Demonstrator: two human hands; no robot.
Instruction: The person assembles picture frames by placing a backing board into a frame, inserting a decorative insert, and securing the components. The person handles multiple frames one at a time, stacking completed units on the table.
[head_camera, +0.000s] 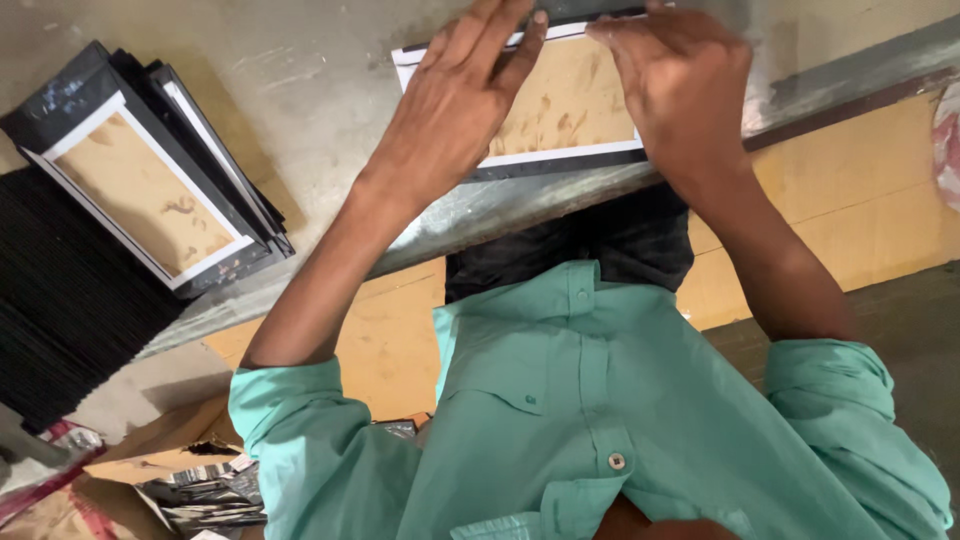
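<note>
Flat panel (565, 105): tan board centre with brown stains, white border, black outer edge; lies flat on table (330, 70) near its front edge. Table grey, worn, scratched. Stack of like panels (150, 190) at far left of table, fanned, well apart from worked one. Cardboard sheets (860, 200) beneath table; crumpled wrappers (205, 490) on floor. Left hand (455, 105) palm down, fingers extended flat, pressing panel's top-left edge. Right hand (680, 85) fingers curled, tips pinching panel's top-right edge. Forearms bare, green shirt sleeves rolled.
</note>
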